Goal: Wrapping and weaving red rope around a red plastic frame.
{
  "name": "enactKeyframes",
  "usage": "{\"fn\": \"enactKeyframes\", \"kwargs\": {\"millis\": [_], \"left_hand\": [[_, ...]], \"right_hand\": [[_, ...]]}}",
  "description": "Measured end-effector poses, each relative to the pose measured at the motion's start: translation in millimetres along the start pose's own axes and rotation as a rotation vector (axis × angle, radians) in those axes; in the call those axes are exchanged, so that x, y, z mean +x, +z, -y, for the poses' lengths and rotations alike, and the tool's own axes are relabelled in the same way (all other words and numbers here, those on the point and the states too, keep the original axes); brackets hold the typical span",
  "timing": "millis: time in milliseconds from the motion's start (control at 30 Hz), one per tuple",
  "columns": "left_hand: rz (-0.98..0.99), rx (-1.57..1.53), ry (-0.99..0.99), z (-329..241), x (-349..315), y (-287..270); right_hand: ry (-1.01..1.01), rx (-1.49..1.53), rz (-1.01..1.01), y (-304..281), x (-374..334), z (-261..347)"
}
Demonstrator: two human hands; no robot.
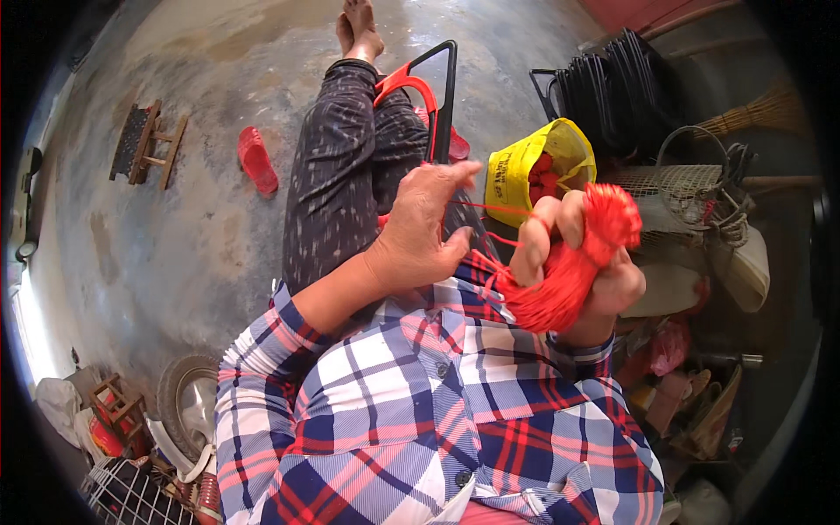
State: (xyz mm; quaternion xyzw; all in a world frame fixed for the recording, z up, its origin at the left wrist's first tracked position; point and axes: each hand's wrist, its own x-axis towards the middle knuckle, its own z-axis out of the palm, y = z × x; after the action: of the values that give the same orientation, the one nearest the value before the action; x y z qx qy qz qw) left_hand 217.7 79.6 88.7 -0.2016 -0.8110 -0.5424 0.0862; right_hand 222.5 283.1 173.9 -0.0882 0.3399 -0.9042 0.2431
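Red thread [573, 271] sat bunched in a thick hank in the right hand [586, 262], which was clenched around it in front of the person's chest, fingers [532, 241] wrapped over the top and the looped end [612, 214] sticking up past them. A thin strand [490, 208] ran taut from the hank across to the left hand [424, 232], which was raised just beside it; its fingertips seemed pinched on that strand, though the pinch itself was blurred. The two hands were near each other but apart, joined only by the thread.

Below them lay the person's plaid shirt [420, 420], and beyond, patterned trousers [350, 166] stretched out over the concrete floor [175, 245] to bare feet [359, 31]. A red and black metal frame [437, 96] rested against the legs. Just right of the hands stood a yellow bag [525, 166] with more red thread inside. Behind it leaned a stack of black frames [612, 87], with a wire basket [682, 184] and a broom [761, 109] nearby. On the floor to the left were a red sandal [256, 159] and a small wooden stool [144, 144], well apart from the hands. A tyre [184, 398] lay at the lower left.
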Motion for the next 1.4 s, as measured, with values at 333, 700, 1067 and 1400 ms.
{"fn": "enactKeyframes", "kwargs": {"millis": [333,700,1067,1400], "left_hand": [[-0.243,-0.697,-0.693,39.1,2.7,-30.7],[-0.047,-0.070,-0.690,45.6,-18.6,-17.0],[-0.112,-0.754,-0.595,-15.9,1.6,-26.8],[-0.027,-0.669,-0.693,32.0,-6.6,-15.5]], "right_hand": [[-0.019,-1.640,0.184,-53.6,27.0,-3.5],[-0.038,-1.556,0.090,-66.3,68.2,-82.7],[-0.375,-1.342,-0.030,-34.6,38.5,-66.2],[-0.543,0.053,-0.076,-133.8,-24.3,77.1]]}}
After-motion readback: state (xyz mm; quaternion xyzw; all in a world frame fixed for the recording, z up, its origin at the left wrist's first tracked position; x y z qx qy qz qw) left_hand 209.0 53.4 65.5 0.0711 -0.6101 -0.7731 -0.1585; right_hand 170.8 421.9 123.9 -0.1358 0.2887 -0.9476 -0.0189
